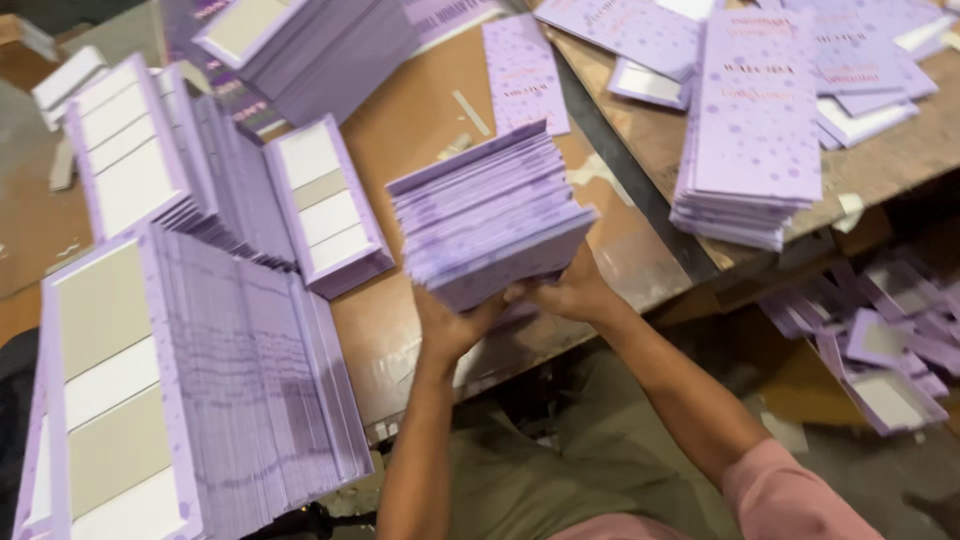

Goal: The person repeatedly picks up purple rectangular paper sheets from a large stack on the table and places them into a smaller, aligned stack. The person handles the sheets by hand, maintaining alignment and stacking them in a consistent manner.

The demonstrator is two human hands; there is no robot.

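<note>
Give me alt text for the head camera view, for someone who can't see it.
Two bare hands, left hand and right hand, grip a thick stack of lilac dotted cardboard sleeves from below over a brown worktable. More lilac stacks sit around it, with fanned rows at left.

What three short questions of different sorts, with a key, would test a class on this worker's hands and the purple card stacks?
1. True or false: both hands grip one stack of purple cards.
2. Where does the held stack sit? A) on the floor B) above the brown table's near edge C) on the person's lap
3. What colour is the person's sleeve?

Key
1. True: the left hand and right hand hold the held stack from below.
2. B: over the brown table.
3. Pink: the sleeve.
</note>
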